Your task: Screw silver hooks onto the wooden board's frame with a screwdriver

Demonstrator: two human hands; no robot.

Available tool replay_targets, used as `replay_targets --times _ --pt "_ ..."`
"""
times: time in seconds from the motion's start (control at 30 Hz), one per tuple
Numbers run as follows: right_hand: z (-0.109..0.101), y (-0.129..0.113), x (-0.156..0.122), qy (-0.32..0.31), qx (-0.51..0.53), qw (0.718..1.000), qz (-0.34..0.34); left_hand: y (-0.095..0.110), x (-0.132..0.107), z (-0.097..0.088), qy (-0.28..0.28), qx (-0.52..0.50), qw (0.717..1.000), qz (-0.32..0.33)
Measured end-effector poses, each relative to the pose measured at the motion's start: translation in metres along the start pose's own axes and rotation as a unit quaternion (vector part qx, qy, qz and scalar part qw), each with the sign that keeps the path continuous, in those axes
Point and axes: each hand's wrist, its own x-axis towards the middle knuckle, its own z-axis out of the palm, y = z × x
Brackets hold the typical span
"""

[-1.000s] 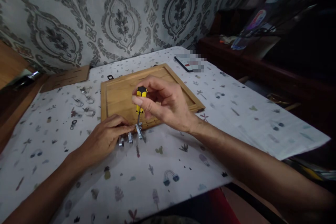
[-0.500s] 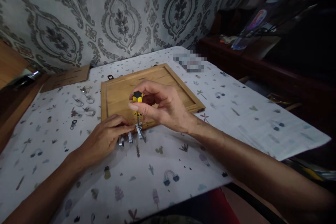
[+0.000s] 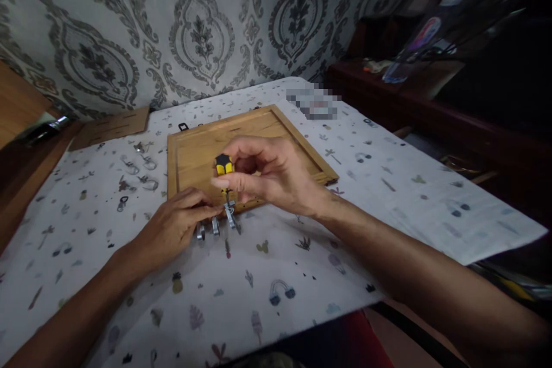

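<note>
A framed wooden board (image 3: 224,144) lies flat on the patterned tablecloth. Along its near edge stick out several silver metal hooks (image 3: 230,217). My right hand (image 3: 276,175) pinches the yellow-and-black handle of a small screwdriver (image 3: 224,167) between thumb and fingers. Its shaft points down, and the tip meets the plate of the rightmost hook; the screw itself is too small to make out. Low over the board's near edge, my left hand (image 3: 183,218) is closed, with its fingertips pressed against that same hook. Its inner fingers are partly hidden.
Loose metal hooks (image 3: 144,169) lie on the tablecloth (image 3: 276,253) left of the board. A brown cardboard piece (image 3: 112,128) is at the back left, a blurred-out flat item (image 3: 314,102) at the back right. A plastic bottle (image 3: 414,46) stands on a dark cabinet (image 3: 357,77).
The screwdriver's handle has turned and tipped slightly to the left, and my right hand's fingers have shifted round it. My left hand stays in place at the hook.
</note>
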Motion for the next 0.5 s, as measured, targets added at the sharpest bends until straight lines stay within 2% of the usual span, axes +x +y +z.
replay_targets --times 0.13,0.33,0.5 --pt "0.0012 0.0037 0.0004 0.051 -0.049 0.997 -0.02 0.0 -0.0005 -0.0001 0.002 -0.005 1.0 -0.003" --pt "0.0017 0.0028 0.0 0.031 -0.006 0.999 0.019 0.0004 -0.0006 0.003 0.011 -0.006 1.0 -0.001" --pt "-0.0002 -0.0038 -0.0017 -0.011 -0.025 0.999 0.029 0.0004 -0.0009 0.0044 0.016 0.008 1.0 0.006"
